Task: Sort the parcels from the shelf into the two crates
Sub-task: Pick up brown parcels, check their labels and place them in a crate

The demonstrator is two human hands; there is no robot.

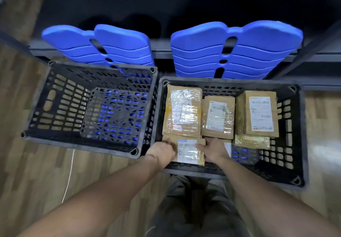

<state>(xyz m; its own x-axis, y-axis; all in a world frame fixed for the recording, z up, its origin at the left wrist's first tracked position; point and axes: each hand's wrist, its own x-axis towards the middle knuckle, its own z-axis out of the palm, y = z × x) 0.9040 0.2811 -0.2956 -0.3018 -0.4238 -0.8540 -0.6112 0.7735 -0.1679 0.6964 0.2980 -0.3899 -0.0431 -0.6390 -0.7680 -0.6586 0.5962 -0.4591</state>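
I grip the small parcel (190, 150) with my left hand (162, 152) and my right hand (215, 152), fingers bent around its two side edges, so that, I think, it goes down flat into the near left corner of the right crate (230, 82), just before the other parcels (217, 116). It is brown carton under shiny clear tape, with a white barcode label on top.

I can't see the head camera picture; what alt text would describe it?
A person's left hand and right hand hold a small labelled parcel inside the right crate, beside several other parcels. The left crate holds none; blue plastic panels lean behind.
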